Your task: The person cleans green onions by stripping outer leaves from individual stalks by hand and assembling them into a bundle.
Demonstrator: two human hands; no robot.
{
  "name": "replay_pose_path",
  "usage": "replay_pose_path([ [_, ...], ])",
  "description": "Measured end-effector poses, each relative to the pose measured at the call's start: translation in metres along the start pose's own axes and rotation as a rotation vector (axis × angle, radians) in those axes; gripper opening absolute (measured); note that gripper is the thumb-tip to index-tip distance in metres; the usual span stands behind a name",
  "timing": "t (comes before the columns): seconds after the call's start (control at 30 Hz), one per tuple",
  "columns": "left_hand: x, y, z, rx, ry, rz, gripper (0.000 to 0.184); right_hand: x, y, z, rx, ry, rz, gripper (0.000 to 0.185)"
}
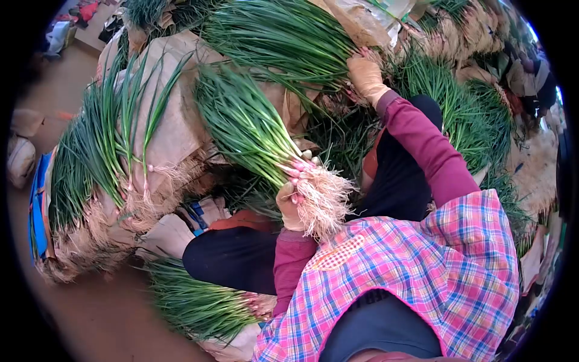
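A bunch of green onions (262, 130) with pink bulbs and pale stringy roots lies across my gloved left hand (289, 208), whose fingers are wrapped round it just above the roots. The leaves point up and to the left. Farther up, my gloved right hand (365, 75) rests at the root end of a large pile of green onions (283, 39). Its fingers are bent down among the bulbs, and what they pinch, if anything, is too small to make out.
On the left, more onions (99, 142) lie on brown sacking (175, 108). Another bundle (202, 298) is at the lower left, by my knee. Loose onions (449, 105) are heaped at the right. A blue strip (40, 208) edges the left pile.
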State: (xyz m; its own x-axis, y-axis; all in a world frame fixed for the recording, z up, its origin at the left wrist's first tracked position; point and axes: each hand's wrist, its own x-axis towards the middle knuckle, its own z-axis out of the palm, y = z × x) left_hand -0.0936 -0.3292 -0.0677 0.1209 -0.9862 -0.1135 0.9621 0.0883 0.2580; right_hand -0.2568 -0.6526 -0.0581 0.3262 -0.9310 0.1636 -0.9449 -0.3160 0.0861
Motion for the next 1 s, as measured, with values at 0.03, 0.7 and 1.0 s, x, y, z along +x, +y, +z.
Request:
replay_pose_path([
  [0.03,0.002,0.000,-0.001,-0.001,-0.004,0.012,0.080,-0.005,0.008,-0.003,0.159,0.061,-0.080,0.025],
  [0.7,0.004,-0.003,0.004,0.060,0.007,-0.120,0.065,-0.127,-0.109,-0.029,2.075,-0.803,0.155,0.020],
  [1.0,0.005,0.000,0.000,-0.028,0.012,-0.088,0.053,-0.131,-0.135,-0.010,2.231,-0.688,0.468,0.013],
])
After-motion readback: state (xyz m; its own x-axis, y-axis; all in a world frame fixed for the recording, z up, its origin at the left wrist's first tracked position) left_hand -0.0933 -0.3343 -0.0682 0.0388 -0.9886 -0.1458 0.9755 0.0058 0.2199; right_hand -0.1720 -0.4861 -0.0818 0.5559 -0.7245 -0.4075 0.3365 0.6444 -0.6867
